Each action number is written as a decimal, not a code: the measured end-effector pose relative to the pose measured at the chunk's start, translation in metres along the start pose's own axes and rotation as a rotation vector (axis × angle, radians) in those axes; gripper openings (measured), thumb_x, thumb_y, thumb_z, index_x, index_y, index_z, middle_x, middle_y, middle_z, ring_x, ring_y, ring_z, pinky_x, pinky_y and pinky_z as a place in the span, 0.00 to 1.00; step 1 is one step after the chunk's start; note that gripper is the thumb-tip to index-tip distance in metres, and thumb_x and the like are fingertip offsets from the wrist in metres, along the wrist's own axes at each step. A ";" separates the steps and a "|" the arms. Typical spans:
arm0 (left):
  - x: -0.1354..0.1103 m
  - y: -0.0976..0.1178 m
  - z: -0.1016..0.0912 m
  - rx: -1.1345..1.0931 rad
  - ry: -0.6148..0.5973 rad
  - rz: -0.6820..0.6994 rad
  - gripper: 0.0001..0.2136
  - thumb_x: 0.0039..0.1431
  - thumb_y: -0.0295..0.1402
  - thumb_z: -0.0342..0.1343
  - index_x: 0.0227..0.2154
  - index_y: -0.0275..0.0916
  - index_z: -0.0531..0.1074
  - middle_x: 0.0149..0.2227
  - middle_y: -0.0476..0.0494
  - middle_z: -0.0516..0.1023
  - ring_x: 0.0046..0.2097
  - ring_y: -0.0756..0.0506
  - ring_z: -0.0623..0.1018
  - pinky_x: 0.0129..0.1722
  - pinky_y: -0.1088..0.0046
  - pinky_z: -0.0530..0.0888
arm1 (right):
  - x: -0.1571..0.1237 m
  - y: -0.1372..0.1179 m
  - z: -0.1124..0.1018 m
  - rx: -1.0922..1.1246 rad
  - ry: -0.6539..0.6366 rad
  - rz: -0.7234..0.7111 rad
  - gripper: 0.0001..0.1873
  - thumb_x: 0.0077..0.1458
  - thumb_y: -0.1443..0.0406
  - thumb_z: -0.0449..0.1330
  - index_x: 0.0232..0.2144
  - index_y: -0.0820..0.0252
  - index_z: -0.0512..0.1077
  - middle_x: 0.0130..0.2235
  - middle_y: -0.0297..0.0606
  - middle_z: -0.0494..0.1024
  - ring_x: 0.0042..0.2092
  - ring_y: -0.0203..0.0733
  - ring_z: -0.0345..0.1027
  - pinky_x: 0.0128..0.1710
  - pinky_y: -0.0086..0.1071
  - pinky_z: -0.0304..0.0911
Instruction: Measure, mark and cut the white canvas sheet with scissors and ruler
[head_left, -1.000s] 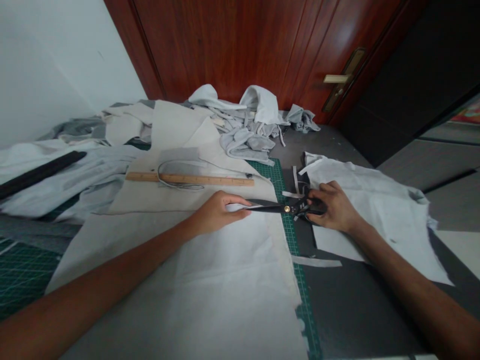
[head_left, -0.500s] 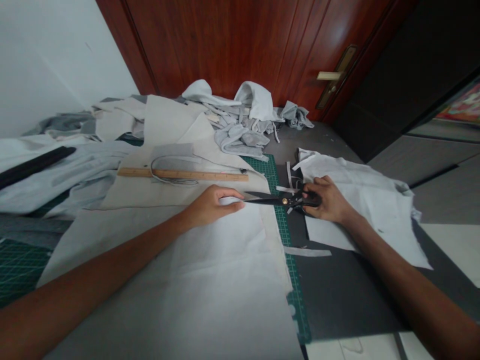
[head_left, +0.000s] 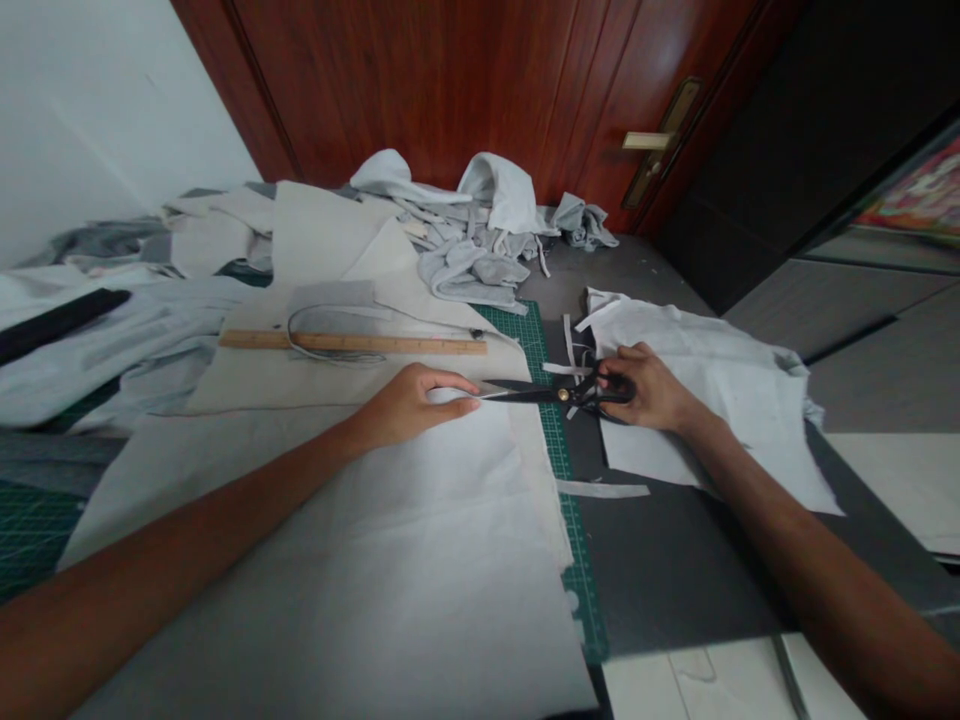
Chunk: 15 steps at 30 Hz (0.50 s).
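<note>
My right hand (head_left: pixel 646 388) grips the handles of black fabric scissors (head_left: pixel 551 394), with the blades pointing left and only slightly apart. My left hand (head_left: pixel 412 408) meets the blade tips, its thumb and forefinger pinching the raised edge of a large white fabric sheet (head_left: pixel 450 560). The sheet spreads flat under my left forearm. Behind the left hand, a wooden ruler (head_left: pixel 420 346) rests on cream fabric (head_left: pixel 322 378), and a loop of grey cord (head_left: pixel 291 325) lies across the ruler.
A green cutting mat (head_left: pixel 555 430) shows beneath the fabric's right edge. A white folded cloth (head_left: pixel 712 365) lies right, near thin fabric strips (head_left: pixel 607 490). Crumpled scraps (head_left: pixel 472 270) are heaped before a wooden door (head_left: pixel 420 90). At left, a black bar (head_left: pixel 60 325) lies on pale cloth.
The scissor blades have closed a little, their tips staying by my left fingers. The whole view has shifted slightly, so everything sits a bit further left and higher.
</note>
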<state>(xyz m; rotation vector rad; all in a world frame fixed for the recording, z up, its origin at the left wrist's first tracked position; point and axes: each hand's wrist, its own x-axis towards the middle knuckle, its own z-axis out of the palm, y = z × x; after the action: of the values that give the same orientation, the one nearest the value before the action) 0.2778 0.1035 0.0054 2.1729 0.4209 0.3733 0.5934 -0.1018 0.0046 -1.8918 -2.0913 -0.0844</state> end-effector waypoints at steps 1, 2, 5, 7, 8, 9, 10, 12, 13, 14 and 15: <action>0.000 0.000 0.000 0.001 0.000 0.000 0.16 0.57 0.45 0.64 0.42 0.39 0.84 0.43 0.44 0.86 0.44 0.43 0.84 0.47 0.73 0.77 | 0.000 0.000 0.000 0.002 -0.003 0.003 0.09 0.49 0.60 0.62 0.29 0.54 0.65 0.27 0.35 0.71 0.33 0.47 0.64 0.39 0.41 0.53; 0.000 -0.001 0.000 0.004 0.000 0.000 0.17 0.57 0.46 0.64 0.42 0.39 0.84 0.43 0.44 0.86 0.44 0.42 0.84 0.47 0.73 0.77 | 0.000 0.000 0.000 0.005 -0.008 0.006 0.09 0.49 0.59 0.63 0.29 0.54 0.65 0.27 0.35 0.71 0.33 0.47 0.64 0.39 0.41 0.53; 0.000 -0.001 0.000 0.008 0.005 -0.005 0.17 0.57 0.46 0.64 0.42 0.40 0.84 0.42 0.45 0.86 0.44 0.42 0.84 0.49 0.72 0.77 | 0.000 0.000 -0.001 0.010 -0.021 0.005 0.10 0.49 0.59 0.63 0.28 0.54 0.66 0.27 0.35 0.71 0.33 0.47 0.63 0.40 0.41 0.53; 0.000 0.000 0.001 0.012 0.012 -0.007 0.18 0.57 0.46 0.64 0.43 0.40 0.83 0.41 0.45 0.86 0.43 0.43 0.83 0.49 0.72 0.76 | 0.000 0.000 -0.001 0.015 -0.026 -0.003 0.10 0.49 0.59 0.63 0.28 0.54 0.66 0.27 0.35 0.71 0.33 0.47 0.63 0.40 0.41 0.53; 0.000 0.001 0.001 0.015 0.014 -0.010 0.18 0.57 0.46 0.63 0.43 0.39 0.83 0.41 0.45 0.86 0.42 0.43 0.83 0.49 0.72 0.77 | 0.000 0.000 -0.001 0.019 -0.026 -0.007 0.10 0.49 0.59 0.63 0.29 0.54 0.66 0.27 0.35 0.71 0.33 0.47 0.63 0.40 0.41 0.53; 0.000 0.001 0.001 0.018 0.016 -0.012 0.18 0.57 0.46 0.63 0.42 0.39 0.84 0.40 0.46 0.86 0.42 0.43 0.83 0.48 0.73 0.77 | 0.000 0.000 0.000 0.025 -0.022 -0.010 0.09 0.49 0.59 0.63 0.29 0.54 0.66 0.27 0.35 0.71 0.33 0.47 0.63 0.40 0.41 0.53; 0.000 0.001 0.001 0.021 0.017 -0.013 0.18 0.57 0.46 0.63 0.42 0.39 0.84 0.39 0.46 0.86 0.41 0.43 0.83 0.46 0.73 0.77 | 0.000 -0.001 0.000 0.030 -0.018 -0.011 0.09 0.49 0.59 0.63 0.29 0.54 0.66 0.27 0.34 0.71 0.32 0.46 0.64 0.40 0.41 0.53; 0.000 0.000 0.001 0.027 0.020 -0.012 0.18 0.57 0.47 0.63 0.42 0.39 0.84 0.39 0.46 0.86 0.40 0.43 0.83 0.45 0.74 0.77 | 0.000 -0.002 0.001 0.036 -0.009 -0.009 0.09 0.48 0.60 0.63 0.29 0.54 0.66 0.27 0.34 0.71 0.32 0.46 0.63 0.39 0.41 0.53; 0.001 -0.001 0.002 0.030 0.021 -0.009 0.18 0.57 0.47 0.63 0.42 0.39 0.84 0.38 0.46 0.86 0.40 0.43 0.83 0.44 0.74 0.77 | 0.001 -0.002 0.001 0.037 -0.009 -0.009 0.09 0.48 0.60 0.63 0.29 0.54 0.66 0.27 0.34 0.71 0.32 0.46 0.63 0.39 0.41 0.53; 0.001 -0.002 0.002 0.033 0.021 -0.005 0.18 0.57 0.47 0.62 0.41 0.39 0.84 0.38 0.47 0.86 0.40 0.43 0.83 0.43 0.75 0.77 | 0.001 -0.003 0.001 0.036 -0.010 -0.009 0.10 0.48 0.60 0.63 0.29 0.54 0.65 0.27 0.34 0.71 0.32 0.46 0.63 0.39 0.40 0.53; 0.001 -0.002 0.002 0.035 0.019 -0.002 0.18 0.57 0.47 0.62 0.41 0.39 0.84 0.38 0.47 0.86 0.40 0.43 0.83 0.43 0.75 0.76 | 0.001 -0.003 0.001 0.036 -0.014 -0.010 0.10 0.48 0.60 0.63 0.29 0.54 0.65 0.27 0.34 0.70 0.33 0.46 0.63 0.39 0.40 0.53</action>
<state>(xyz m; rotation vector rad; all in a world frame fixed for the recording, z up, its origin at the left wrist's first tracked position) 0.2792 0.1042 0.0029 2.2045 0.4427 0.3885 0.5897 -0.1005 0.0042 -1.8660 -2.0972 -0.0358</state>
